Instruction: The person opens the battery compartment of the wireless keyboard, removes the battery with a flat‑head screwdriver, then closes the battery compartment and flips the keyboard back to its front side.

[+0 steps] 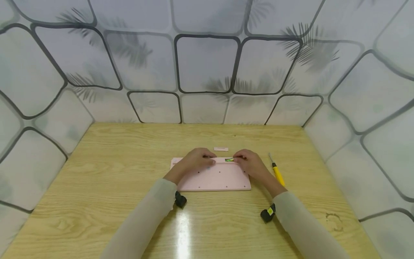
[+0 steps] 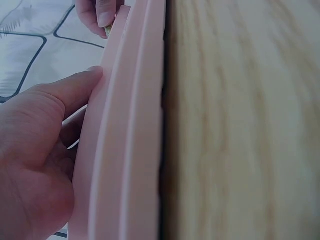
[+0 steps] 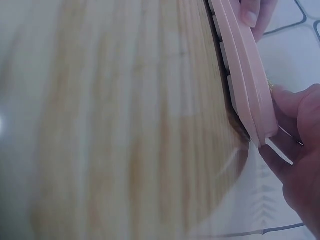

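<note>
Left hand [image 1: 196, 160] grips face-down pink keyboard [image 1: 210, 178] beneath both hands; right hand [image 1: 251, 163] pinches green-gold piece [image 1: 229, 159] between them, probably battery. Fitting or removal step unclear. Next move likely needs steady left grip.

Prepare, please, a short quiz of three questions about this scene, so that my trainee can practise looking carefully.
1. Where does the yellow screwdriver lie?
2. Which way do the keys of the pink keyboard face?
A) Up
B) Down, towards the table
3. True or false: the right hand is nearer to the small green piece than the left hand is.

Key:
1. On the table, to the right of the keyboard.
2. B
3. True
</note>
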Motion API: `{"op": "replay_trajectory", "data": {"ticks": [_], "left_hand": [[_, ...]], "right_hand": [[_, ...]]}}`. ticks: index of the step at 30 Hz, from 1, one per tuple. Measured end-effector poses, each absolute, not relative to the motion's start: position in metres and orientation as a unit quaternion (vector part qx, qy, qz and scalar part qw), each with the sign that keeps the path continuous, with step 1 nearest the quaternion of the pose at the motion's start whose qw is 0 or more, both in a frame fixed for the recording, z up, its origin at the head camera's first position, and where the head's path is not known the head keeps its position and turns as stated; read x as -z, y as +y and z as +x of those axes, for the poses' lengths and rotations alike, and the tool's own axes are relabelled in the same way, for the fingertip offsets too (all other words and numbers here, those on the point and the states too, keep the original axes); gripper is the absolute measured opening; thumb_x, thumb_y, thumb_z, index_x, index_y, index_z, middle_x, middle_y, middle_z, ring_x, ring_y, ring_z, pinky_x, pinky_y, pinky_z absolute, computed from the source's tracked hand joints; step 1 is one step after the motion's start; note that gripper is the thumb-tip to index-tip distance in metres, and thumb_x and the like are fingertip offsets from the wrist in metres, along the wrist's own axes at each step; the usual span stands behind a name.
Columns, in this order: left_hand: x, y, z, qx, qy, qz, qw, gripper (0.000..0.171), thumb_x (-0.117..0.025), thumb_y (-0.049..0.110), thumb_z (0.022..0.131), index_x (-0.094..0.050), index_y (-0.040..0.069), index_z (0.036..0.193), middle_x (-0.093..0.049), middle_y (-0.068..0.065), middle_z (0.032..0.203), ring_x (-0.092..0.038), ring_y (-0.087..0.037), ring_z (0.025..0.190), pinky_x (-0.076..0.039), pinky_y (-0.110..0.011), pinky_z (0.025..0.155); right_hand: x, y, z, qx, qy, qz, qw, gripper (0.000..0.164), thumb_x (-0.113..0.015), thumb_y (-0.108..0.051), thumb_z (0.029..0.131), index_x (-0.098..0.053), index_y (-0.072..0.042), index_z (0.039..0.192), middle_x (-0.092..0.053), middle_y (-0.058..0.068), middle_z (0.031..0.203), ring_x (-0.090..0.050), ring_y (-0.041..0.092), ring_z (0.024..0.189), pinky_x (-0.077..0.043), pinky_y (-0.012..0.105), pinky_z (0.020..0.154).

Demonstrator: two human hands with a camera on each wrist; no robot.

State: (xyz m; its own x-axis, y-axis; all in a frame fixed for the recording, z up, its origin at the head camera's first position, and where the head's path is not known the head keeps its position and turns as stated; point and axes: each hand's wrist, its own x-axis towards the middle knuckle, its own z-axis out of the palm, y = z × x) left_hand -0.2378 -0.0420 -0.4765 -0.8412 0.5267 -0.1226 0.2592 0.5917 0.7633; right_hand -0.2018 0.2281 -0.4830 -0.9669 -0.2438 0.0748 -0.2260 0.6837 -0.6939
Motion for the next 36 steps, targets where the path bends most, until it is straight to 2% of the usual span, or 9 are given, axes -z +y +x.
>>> {"op": "replay_trajectory", "data": {"ticks": [11, 18, 22, 27, 32, 36], "left_hand": [[0.475, -0.041, -0.236, -0.391, 0.876, 0.224, 0.169, 0.03, -0.067, 0.034, 0.098, -0.071, 0.023, 0.127, -0.068, 0.003, 0.123, -0.062, -0.015, 0.111, -0.051, -0.04, 0.096], [0.472, -0.042, -0.239, -0.382, 0.879, 0.227, 0.176, 0.03, -0.067, 0.032, 0.098, -0.071, 0.023, 0.126, -0.068, 0.002, 0.124, -0.062, -0.015, 0.11, -0.051, -0.04, 0.095], [0.473, -0.043, -0.24, -0.381, 0.877, 0.229, 0.183, 0.03, -0.068, 0.031, 0.098, -0.071, 0.022, 0.126, -0.067, 0.001, 0.124, -0.062, -0.015, 0.109, -0.051, -0.039, 0.094], [0.474, -0.044, -0.24, -0.388, 0.874, 0.226, 0.184, 0.03, -0.068, 0.03, 0.098, -0.071, 0.021, 0.127, -0.067, 0.0, 0.124, -0.062, -0.015, 0.107, -0.051, -0.039, 0.093], [0.472, -0.044, -0.24, -0.383, 0.876, 0.229, 0.184, 0.031, -0.067, 0.03, 0.098, -0.071, 0.021, 0.127, -0.068, 0.001, 0.123, -0.061, -0.014, 0.104, -0.05, -0.038, 0.091], [0.47, -0.045, -0.242, -0.382, 0.875, 0.233, 0.184, 0.031, -0.068, 0.029, 0.098, -0.071, 0.019, 0.127, -0.068, 0.0, 0.121, -0.061, -0.015, 0.104, -0.05, -0.038, 0.092]], "right_hand": [[0.47, 0.229, -0.197, 0.395, 0.911, -0.121, 0.009, 0.018, -0.059, -0.017, 0.103, -0.071, -0.008, 0.114, -0.067, 0.007, 0.113, -0.06, 0.023, 0.097, -0.051, 0.04, 0.085], [0.472, 0.231, -0.199, 0.398, 0.911, -0.109, 0.011, 0.024, -0.056, -0.016, 0.105, -0.069, -0.008, 0.123, -0.066, 0.008, 0.117, -0.06, 0.024, 0.1, -0.051, 0.04, 0.087], [0.472, 0.233, -0.198, 0.384, 0.914, -0.13, 0.008, 0.022, -0.06, -0.018, 0.103, -0.073, -0.008, 0.118, -0.067, 0.007, 0.115, -0.062, 0.025, 0.103, -0.052, 0.043, 0.089], [0.47, 0.237, -0.197, 0.336, 0.925, -0.178, -0.012, 0.017, -0.065, -0.012, 0.099, -0.075, -0.009, 0.112, -0.07, 0.007, 0.112, -0.059, 0.027, 0.108, -0.049, 0.048, 0.093], [0.473, 0.242, -0.199, 0.237, 0.94, -0.24, -0.043, 0.017, -0.066, -0.01, 0.098, -0.076, -0.009, 0.112, -0.069, 0.007, 0.114, -0.058, 0.026, 0.107, -0.049, 0.045, 0.093], [0.474, 0.242, -0.199, 0.21, 0.94, -0.263, -0.058, 0.018, -0.068, -0.01, 0.097, -0.076, -0.007, 0.112, -0.068, 0.009, 0.113, -0.062, 0.026, 0.105, -0.053, 0.043, 0.089]]}}
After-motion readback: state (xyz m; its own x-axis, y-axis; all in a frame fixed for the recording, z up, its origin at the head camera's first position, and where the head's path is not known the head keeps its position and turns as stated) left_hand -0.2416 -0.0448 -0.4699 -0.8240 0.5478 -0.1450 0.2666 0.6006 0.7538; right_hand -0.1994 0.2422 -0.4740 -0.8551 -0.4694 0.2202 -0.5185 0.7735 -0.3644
